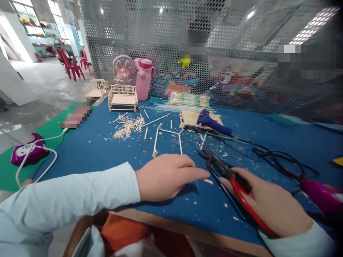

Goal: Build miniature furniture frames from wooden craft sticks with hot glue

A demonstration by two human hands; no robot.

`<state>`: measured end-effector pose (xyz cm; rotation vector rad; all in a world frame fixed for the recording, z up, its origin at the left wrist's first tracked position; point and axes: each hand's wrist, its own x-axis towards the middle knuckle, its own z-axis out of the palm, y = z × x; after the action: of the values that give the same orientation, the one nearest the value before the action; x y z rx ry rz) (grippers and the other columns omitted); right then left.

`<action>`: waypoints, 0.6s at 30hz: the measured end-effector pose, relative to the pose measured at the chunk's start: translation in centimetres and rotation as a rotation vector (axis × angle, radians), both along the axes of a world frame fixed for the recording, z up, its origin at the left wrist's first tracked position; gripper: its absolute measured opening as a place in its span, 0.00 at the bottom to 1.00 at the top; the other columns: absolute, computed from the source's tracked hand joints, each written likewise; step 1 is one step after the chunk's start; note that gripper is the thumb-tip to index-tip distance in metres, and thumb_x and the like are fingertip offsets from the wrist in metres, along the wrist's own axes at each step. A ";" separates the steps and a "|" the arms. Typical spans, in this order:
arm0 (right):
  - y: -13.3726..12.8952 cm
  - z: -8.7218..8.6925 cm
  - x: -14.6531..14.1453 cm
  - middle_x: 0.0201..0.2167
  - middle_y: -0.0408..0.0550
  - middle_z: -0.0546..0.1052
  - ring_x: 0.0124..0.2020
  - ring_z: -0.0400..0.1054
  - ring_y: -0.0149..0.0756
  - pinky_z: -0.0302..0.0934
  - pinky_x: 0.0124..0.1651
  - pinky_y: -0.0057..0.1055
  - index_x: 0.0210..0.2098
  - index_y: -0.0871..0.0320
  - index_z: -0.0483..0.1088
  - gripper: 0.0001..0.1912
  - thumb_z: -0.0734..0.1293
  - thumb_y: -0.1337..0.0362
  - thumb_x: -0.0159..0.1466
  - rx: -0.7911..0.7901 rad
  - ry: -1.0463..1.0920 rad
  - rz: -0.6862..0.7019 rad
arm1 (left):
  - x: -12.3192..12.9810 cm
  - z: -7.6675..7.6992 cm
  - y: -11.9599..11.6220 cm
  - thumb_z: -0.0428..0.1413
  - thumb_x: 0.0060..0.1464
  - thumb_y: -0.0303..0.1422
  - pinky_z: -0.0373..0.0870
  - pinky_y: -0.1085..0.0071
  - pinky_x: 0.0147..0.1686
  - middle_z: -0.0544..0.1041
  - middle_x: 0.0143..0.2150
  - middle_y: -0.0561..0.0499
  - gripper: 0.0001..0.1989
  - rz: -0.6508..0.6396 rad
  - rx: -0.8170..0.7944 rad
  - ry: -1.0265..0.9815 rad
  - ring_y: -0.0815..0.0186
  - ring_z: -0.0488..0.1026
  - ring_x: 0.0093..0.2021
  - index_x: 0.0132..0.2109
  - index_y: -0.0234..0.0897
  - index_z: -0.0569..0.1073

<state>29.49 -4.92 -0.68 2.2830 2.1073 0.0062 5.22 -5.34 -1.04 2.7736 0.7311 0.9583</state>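
Observation:
My right hand is wrapped round red-handled cutting pliers, whose jaws point up and left over the table. My left hand is low over the tabletop, back upward, index finger stretched toward the pliers. Its other fingers are partly hidden, and I see nothing held in it. Just beyond it lie thin wooden sticks joined into an angular frame, its near ends close to or behind the hand. A loose short stick rests near the plier jaws. Under the pliers runs a dark, thin rod-like thing.
A blue glue gun lies on a small wooden platform, its black cord trailing right. Stick offcuts, two miniature wooden beds, a pink bottle and bundled sticks stand farther back before a perforated metal screen.

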 end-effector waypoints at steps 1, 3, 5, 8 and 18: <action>0.0 -0.1 0.0 0.32 0.55 0.78 0.35 0.72 0.57 0.63 0.35 0.43 0.41 0.54 0.66 0.31 0.51 0.41 0.49 0.004 0.001 -0.001 | 0.0 -0.1 0.0 0.43 0.55 0.24 0.68 0.72 0.39 0.72 0.40 0.45 0.18 -0.012 0.005 0.021 0.66 0.69 0.39 0.51 0.34 0.68; 0.1 -0.2 0.0 0.31 0.54 0.78 0.33 0.72 0.58 0.63 0.33 0.43 0.40 0.52 0.66 0.31 0.53 0.39 0.46 0.014 0.003 0.004 | 0.1 -0.3 -0.1 0.43 0.55 0.25 0.68 0.72 0.39 0.73 0.40 0.44 0.18 -0.032 0.008 0.041 0.65 0.70 0.39 0.51 0.34 0.68; 0.2 -0.3 0.1 0.29 0.53 0.78 0.32 0.72 0.57 0.63 0.32 0.43 0.39 0.50 0.65 0.30 0.54 0.39 0.46 0.016 0.003 0.012 | 0.0 -0.4 -0.3 0.43 0.55 0.25 0.68 0.72 0.39 0.73 0.41 0.43 0.18 -0.045 -0.001 0.042 0.65 0.70 0.40 0.51 0.32 0.68; 0.9 -0.3 0.4 0.25 0.52 0.77 0.29 0.72 0.55 0.63 0.29 0.42 0.37 0.50 0.63 0.27 0.55 0.40 0.47 0.003 0.013 0.003 | -0.1 -0.6 -0.4 0.42 0.55 0.26 0.68 0.72 0.41 0.73 0.42 0.43 0.18 -0.048 -0.028 0.048 0.65 0.70 0.41 0.51 0.32 0.68; 3.6 1.9 3.2 0.30 0.54 0.76 0.31 0.71 0.44 0.65 0.33 0.40 0.28 0.54 0.67 0.17 0.59 0.47 0.54 0.033 0.122 0.552 | -1.0 -0.6 -0.7 0.44 0.59 0.30 0.67 0.73 0.39 0.77 0.39 0.48 0.14 0.007 -0.158 0.008 0.68 0.73 0.38 0.50 0.38 0.68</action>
<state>32.68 -1.31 1.26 1.6762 2.7419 -0.0854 4.24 -6.07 -1.67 2.6420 0.7815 0.8515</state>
